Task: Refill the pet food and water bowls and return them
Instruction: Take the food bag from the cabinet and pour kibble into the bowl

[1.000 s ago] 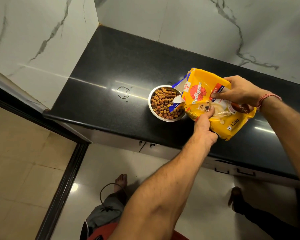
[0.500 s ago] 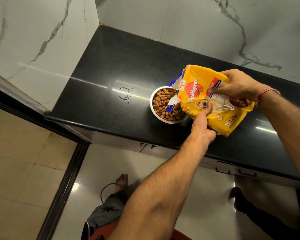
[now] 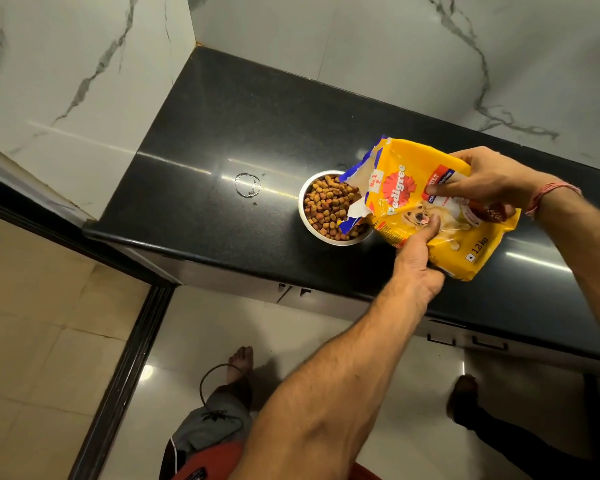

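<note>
Kibble (image 3: 329, 209) fills the steel bowl (image 3: 303, 216) on the black surface (image 3: 222, 116), near its front edge. Over the bowl's right side lies a tilted yellow food bag (image 3: 440, 237), its torn mouth hiding that part of the rim. The left hand (image 3: 418, 261) grips the bag's lower edge, thumb on its front, fingers hidden behind. The right hand (image 3: 489, 178) clutches its upper side. A faint ring mark (image 3: 247, 185) sits left of the bowl
</note>
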